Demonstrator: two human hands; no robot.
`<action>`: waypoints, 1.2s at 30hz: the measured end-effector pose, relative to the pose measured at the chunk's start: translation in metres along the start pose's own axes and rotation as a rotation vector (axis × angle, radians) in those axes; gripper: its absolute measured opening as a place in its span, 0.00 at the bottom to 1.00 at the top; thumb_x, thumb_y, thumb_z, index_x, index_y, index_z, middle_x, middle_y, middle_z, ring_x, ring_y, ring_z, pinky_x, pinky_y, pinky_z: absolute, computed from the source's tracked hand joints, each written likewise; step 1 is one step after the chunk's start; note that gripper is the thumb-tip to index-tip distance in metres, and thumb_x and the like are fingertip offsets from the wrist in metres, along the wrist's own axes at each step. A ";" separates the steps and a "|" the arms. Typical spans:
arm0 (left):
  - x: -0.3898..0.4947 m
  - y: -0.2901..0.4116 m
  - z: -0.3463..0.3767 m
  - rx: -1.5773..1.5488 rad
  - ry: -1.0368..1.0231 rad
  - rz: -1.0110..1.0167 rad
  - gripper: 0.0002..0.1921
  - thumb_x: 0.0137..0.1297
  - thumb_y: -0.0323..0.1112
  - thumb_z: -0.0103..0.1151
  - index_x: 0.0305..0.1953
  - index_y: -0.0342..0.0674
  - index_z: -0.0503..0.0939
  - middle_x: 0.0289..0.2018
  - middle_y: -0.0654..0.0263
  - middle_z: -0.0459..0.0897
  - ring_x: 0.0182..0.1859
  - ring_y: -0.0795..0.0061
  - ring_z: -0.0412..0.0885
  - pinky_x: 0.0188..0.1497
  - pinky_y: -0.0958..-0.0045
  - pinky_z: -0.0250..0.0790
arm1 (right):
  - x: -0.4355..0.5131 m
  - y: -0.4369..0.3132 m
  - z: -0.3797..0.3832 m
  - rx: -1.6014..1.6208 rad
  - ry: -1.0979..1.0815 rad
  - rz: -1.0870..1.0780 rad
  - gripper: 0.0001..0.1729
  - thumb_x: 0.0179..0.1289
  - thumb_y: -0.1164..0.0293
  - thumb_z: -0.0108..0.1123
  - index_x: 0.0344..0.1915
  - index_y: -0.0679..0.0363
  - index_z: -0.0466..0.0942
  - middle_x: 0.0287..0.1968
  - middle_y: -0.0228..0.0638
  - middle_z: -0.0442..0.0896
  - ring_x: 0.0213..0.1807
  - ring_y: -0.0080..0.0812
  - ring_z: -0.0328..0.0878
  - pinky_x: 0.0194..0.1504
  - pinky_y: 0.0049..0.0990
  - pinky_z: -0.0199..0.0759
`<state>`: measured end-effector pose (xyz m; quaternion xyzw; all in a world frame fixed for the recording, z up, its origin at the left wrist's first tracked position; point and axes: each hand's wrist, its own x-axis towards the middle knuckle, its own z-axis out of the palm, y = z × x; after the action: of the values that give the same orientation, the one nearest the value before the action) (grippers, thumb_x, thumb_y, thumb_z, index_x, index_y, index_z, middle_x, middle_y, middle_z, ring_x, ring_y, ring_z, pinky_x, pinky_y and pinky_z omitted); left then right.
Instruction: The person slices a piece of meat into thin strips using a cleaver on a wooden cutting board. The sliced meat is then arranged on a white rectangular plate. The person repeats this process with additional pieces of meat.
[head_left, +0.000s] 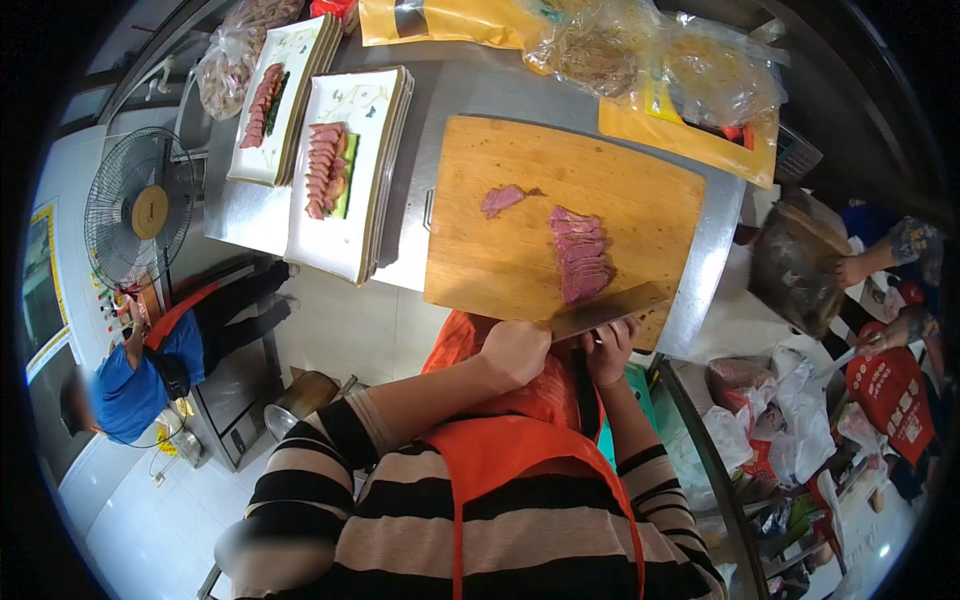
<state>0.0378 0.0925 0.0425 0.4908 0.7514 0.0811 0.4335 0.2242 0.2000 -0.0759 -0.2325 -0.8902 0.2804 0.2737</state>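
Observation:
My left hand (517, 351) is closed around the handle of a cleaver (609, 310), whose broad blade points right across the near edge of a wooden cutting board (645, 180). Against the near side of the blade, the bent fingers of my right hand (611, 349) touch or lie close to it; whether they hold anything is hidden. Just beyond the blade lies a row of thin, overlapping slices of reddish meat (579, 251). A few loose meat slices (502, 199) rest farther left on the board.
Two stacks of white rectangular plates (360, 247) (251, 169) stand left, topped with sliced meat and greens. Bagged food (600, 56) and yellow packets (457, 22) line the far edge of the metal table (409, 274). A person (169, 352) stands left near a fan; another person's hand (853, 270) is right.

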 end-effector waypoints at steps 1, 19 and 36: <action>-0.002 0.002 -0.006 0.003 -0.010 -0.003 0.08 0.54 0.30 0.56 0.32 0.33 0.81 0.28 0.48 0.84 0.32 0.48 0.85 0.35 0.53 0.78 | -0.004 0.003 0.000 -0.025 -0.021 0.008 0.20 0.48 0.72 0.71 0.44 0.52 0.79 0.53 0.36 0.77 0.56 0.50 0.70 0.58 0.50 0.64; -0.021 0.018 -0.040 -0.056 -0.103 -0.051 0.09 0.57 0.31 0.52 0.32 0.32 0.80 0.26 0.47 0.83 0.30 0.47 0.84 0.32 0.52 0.77 | -0.007 0.000 0.001 -0.075 0.000 0.037 0.20 0.63 0.54 0.64 0.47 0.57 0.81 0.53 0.39 0.78 0.58 0.52 0.70 0.63 0.51 0.60; -0.022 0.009 -0.045 -0.070 -0.207 -0.119 0.09 0.53 0.34 0.60 0.25 0.34 0.81 0.31 0.46 0.84 0.35 0.48 0.84 0.37 0.54 0.78 | 0.003 -0.004 -0.002 -0.036 0.028 0.033 0.14 0.58 0.61 0.68 0.41 0.54 0.78 0.45 0.37 0.76 0.54 0.50 0.69 0.56 0.48 0.62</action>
<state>0.0138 0.0933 0.0873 0.4355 0.7271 0.0304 0.5298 0.2221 0.1998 -0.0707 -0.2560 -0.8873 0.2655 0.2770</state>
